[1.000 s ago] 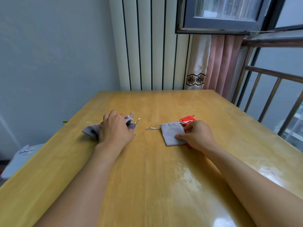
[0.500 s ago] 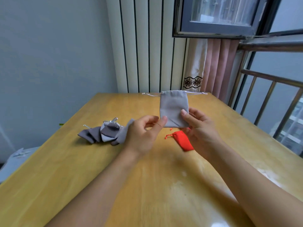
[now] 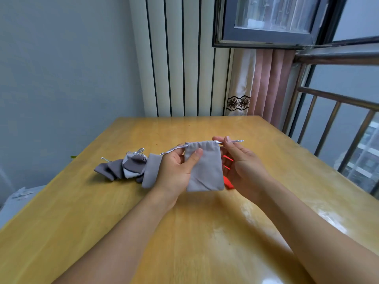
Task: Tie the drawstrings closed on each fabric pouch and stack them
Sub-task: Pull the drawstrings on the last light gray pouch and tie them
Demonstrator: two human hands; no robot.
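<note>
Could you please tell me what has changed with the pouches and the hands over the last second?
Both hands left the table and lifted the light grey pouch. The left hand let go of the grey pile and now grips the pouch; the right hand pinches its drawstring. The pile and red pouch stayed on the table.

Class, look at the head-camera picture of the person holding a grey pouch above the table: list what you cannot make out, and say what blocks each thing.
- Red pouch, head view: mostly hidden behind the held grey pouch and right hand.
- Pile of grey pouches: overlapping folds hide how many.
- Left drawstring: its end disappears behind the left hand.
</note>
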